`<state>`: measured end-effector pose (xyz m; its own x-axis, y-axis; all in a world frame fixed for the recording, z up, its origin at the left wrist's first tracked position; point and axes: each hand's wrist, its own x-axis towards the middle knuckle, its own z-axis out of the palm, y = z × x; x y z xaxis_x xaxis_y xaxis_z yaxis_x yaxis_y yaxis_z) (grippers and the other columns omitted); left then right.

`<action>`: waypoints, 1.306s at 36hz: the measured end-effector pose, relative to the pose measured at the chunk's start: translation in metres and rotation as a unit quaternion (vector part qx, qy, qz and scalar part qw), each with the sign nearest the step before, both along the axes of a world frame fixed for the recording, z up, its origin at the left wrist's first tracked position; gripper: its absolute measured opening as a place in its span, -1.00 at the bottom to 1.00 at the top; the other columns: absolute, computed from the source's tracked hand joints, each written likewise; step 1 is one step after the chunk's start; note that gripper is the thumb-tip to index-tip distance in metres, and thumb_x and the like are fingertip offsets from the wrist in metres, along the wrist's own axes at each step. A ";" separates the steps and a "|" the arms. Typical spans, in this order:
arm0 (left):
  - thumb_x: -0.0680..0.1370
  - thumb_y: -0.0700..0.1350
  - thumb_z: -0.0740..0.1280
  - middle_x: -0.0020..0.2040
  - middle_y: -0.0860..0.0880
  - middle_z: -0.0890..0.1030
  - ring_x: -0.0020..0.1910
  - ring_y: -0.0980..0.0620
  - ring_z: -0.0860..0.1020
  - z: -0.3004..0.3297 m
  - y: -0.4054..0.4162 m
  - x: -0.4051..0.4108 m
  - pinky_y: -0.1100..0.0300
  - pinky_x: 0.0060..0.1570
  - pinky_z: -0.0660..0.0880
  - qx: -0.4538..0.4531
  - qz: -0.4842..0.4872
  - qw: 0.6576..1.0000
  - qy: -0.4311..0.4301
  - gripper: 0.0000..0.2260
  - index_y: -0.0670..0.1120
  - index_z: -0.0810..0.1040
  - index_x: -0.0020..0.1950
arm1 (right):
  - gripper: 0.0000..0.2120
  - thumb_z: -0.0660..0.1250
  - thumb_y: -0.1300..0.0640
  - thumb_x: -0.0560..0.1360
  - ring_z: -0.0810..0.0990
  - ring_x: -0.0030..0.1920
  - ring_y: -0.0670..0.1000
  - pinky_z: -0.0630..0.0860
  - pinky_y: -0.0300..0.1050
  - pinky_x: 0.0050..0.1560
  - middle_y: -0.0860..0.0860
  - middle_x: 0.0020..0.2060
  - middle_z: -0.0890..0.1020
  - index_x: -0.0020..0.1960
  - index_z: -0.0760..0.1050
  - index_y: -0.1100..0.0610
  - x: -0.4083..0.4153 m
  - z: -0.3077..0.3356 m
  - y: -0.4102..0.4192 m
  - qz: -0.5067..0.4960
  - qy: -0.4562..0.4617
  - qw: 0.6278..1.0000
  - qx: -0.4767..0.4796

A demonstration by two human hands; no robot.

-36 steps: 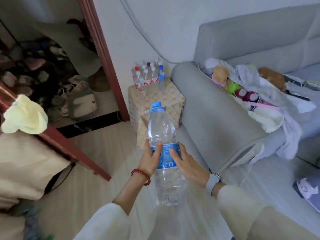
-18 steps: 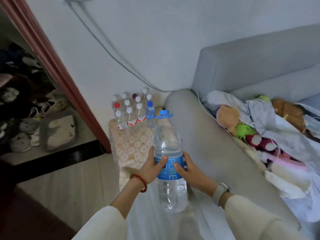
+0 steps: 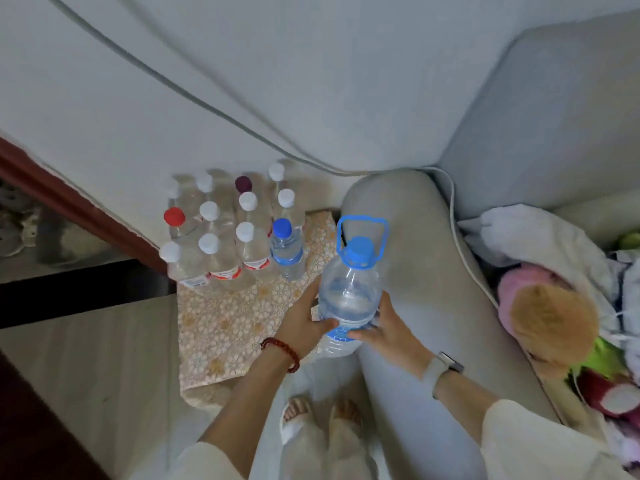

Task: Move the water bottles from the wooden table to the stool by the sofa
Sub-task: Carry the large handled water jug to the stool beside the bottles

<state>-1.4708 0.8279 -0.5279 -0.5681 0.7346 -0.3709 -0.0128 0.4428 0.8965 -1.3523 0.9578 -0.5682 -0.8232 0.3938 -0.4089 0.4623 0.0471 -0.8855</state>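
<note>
I hold a large clear water bottle (image 3: pixel 349 292) with a blue cap, blue carry handle and blue label, upright, between both hands. My left hand (image 3: pixel 302 323) grips its left side and my right hand (image 3: pixel 388 332) its right side. The bottle hangs over the right edge of the stool (image 3: pixel 228 327), which is covered with a yellow floral cloth and stands beside the grey sofa arm (image 3: pixel 415 271). Several small bottles (image 3: pixel 225 233) with white, red, purple and blue caps stand clustered on the stool's far half, against the wall.
The white wall (image 3: pixel 277 81) with a grey cable (image 3: pixel 207 102) runs behind the stool. A dark red door frame (image 3: pixel 69 209) lies to the left. Soft toys (image 3: pixel 554 320) and cloths pile on the sofa seat at right. My feet (image 3: pixel 322 417) stand on the floor below.
I have stepped closer to the stool and now look down on it. The big bottle, still held in both hands, has come over the stool's right edge by the sofa arm.
</note>
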 end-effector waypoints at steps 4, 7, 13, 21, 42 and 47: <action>0.37 -0.35 0.36 0.15 0.23 0.43 0.14 0.16 0.42 -0.016 0.032 -0.023 0.24 0.09 0.47 0.005 0.018 0.999 0.032 -0.30 0.12 0.19 0.37 | -0.29 0.42 0.36 0.33 0.49 0.12 -0.27 0.45 -0.45 0.03 -0.20 0.13 0.44 0.21 0.15 -0.18 -0.032 -0.023 0.025 -0.012 0.007 1.000 -0.007; 0.36 -0.32 0.39 0.11 0.17 0.46 0.10 0.10 0.48 -0.019 0.054 -0.045 0.15 0.06 0.51 0.007 0.026 0.998 0.064 -0.30 0.05 0.18 0.39 | -0.29 0.42 0.36 0.33 0.48 0.08 -0.35 0.43 -0.49 0.01 -0.25 0.11 0.42 0.27 0.13 -0.09 -0.059 -0.032 0.046 -0.005 0.015 1.000 -0.004; 0.36 -0.30 0.40 0.09 -0.16 0.57 0.05 -0.12 0.54 -0.005 0.097 -0.091 -0.08 0.02 0.53 -0.028 0.023 0.991 0.131 -0.50 -0.15 0.35 0.26 | -0.31 0.42 0.31 0.36 0.44 0.10 -0.40 0.37 -0.56 -0.01 -0.25 0.13 0.40 0.32 0.14 -0.03 -0.111 -0.039 0.088 0.016 0.043 0.999 0.024; 0.34 -0.16 0.42 0.02 -0.08 0.60 -0.03 -0.08 0.55 0.001 0.132 -0.141 0.07 -0.08 0.52 -0.085 0.037 0.964 0.250 -0.47 -0.07 0.35 0.27 | -0.38 0.42 0.31 0.35 0.51 0.09 -0.24 0.44 -0.48 0.00 -0.17 0.07 0.45 0.26 0.19 0.03 -0.166 -0.044 0.126 0.016 0.052 0.998 0.042; 0.28 0.10 0.47 0.19 0.06 0.52 0.22 0.02 0.29 0.006 0.134 -0.173 0.25 0.03 0.06 -0.082 0.083 0.942 0.315 -0.37 0.05 0.39 0.31 | -0.32 0.49 0.06 0.23 0.56 0.09 -0.18 0.51 -0.31 0.01 -0.27 0.08 0.52 0.10 0.22 -0.47 -0.198 -0.028 0.116 -0.030 0.109 0.993 0.028; 0.20 0.11 0.52 -0.05 -0.02 0.64 0.03 -0.11 0.43 0.006 0.133 -0.169 0.22 -0.08 0.08 -0.080 0.130 0.895 0.419 -0.45 -0.03 0.56 0.13 | -0.36 0.45 0.14 0.24 0.52 0.19 0.00 0.48 0.10 0.21 -0.04 0.15 0.53 0.23 0.31 -0.18 -0.206 -0.017 0.121 -0.009 0.114 0.993 0.032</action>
<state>-1.6398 0.9611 -0.5224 -0.8402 0.5126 0.1771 0.5134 0.6465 0.5643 -1.5586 1.0793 -0.5853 -0.8840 0.4286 -0.1869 0.2522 0.1004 -0.9625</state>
